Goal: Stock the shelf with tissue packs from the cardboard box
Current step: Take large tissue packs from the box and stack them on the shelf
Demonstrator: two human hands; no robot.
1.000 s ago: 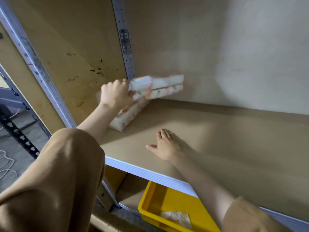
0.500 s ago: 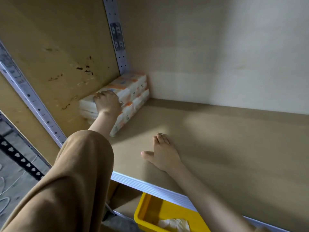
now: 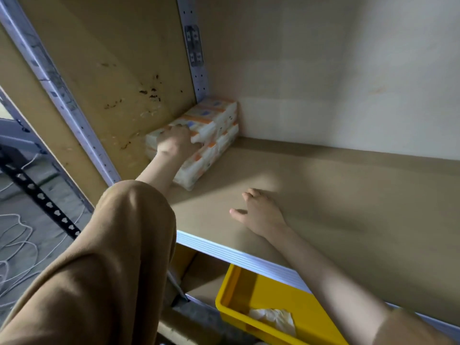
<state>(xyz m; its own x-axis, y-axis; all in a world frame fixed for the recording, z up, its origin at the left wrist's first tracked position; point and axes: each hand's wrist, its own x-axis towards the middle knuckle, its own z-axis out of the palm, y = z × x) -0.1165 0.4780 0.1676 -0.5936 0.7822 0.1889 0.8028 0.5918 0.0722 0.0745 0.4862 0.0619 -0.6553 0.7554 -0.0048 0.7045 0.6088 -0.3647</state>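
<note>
Back-left corner of shelf (image 3: 323, 195): tissue packs (image 3: 216, 125) stacked, left hand (image 3: 178, 144) on them.
Containers first: yellow bin (image 3: 236, 285) sits below the shelf's front edge and holds one crumpled white wad (image 3: 273, 319); its right part is hidden by the right forearm. Packs: white wrap, orange bands, small blue marks, print too blurred to read. Stack is at least two layers high, long side flush along the stained side panel (image 3: 112, 83), far end at the back wall beside the perforated upright (image 3: 196, 70). Left fingers (image 3: 175, 129) curl over the near end of the top pack, thumb on its right side, gripping it. Right hand (image 3: 258, 212) lies palm down on bare shelf board, well apart from the packs, fingers loosely bent, thumb out to the left, holding nothing. Tan sleeve (image 3: 112, 257) on the left arm. White cables (image 3: 15, 245) on the floor at left.
</note>
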